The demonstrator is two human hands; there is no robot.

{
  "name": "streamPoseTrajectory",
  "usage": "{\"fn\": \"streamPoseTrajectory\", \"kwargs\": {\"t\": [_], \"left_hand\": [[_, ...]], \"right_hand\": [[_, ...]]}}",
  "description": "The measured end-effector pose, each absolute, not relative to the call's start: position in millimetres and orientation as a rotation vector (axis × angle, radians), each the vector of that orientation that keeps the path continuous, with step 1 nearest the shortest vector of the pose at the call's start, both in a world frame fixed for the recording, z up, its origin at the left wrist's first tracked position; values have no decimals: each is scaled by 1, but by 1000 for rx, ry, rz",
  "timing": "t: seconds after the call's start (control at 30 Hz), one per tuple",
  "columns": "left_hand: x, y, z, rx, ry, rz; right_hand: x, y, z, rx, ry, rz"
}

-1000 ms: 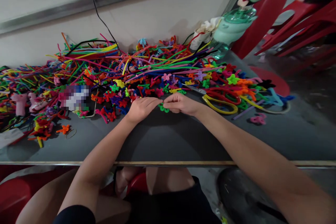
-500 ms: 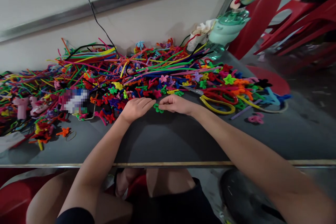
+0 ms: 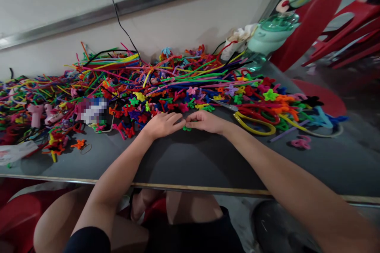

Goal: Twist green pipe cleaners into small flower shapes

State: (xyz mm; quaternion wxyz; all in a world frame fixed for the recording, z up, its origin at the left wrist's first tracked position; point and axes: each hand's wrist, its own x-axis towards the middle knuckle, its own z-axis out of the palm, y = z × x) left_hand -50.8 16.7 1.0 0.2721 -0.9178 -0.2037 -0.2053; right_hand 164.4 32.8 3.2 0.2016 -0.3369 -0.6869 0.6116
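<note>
Between my two hands is a small looped green pipe cleaner (image 3: 187,128), mostly covered by fingers. My left hand (image 3: 165,125) is closed, its fingertips pinching the left side of it. My right hand (image 3: 204,121) pinches the other side between thumb and forefinger. Both hands are over the table, just in front of a heap of coloured pipe cleaners (image 3: 178,81). To the right of my right hand lie scissors (image 3: 258,123) with red and yellow handles. A pink looped pipe cleaner (image 3: 301,142) rests farther right.
A green bottle (image 3: 268,37) and a white cup with tissues (image 3: 230,48) stand at the back right. An orange pipe-cleaner flower (image 3: 78,144) and a clear plastic bag (image 3: 18,152) lie at left. Red chairs (image 3: 311,27) are beyond the table's right end.
My hands have come closer together, hiding more of the green pipe cleaner. The whole scene has shifted right and tilted slightly as my head turned.
</note>
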Motion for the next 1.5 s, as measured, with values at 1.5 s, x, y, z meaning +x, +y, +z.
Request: {"fn": "streamPoseTrajectory", "kwargs": {"t": [1.5], "left_hand": [[-45,8,17,-2601,-576,-486]], "right_hand": [[174,25,11,-1006,-2293,1241]]}}
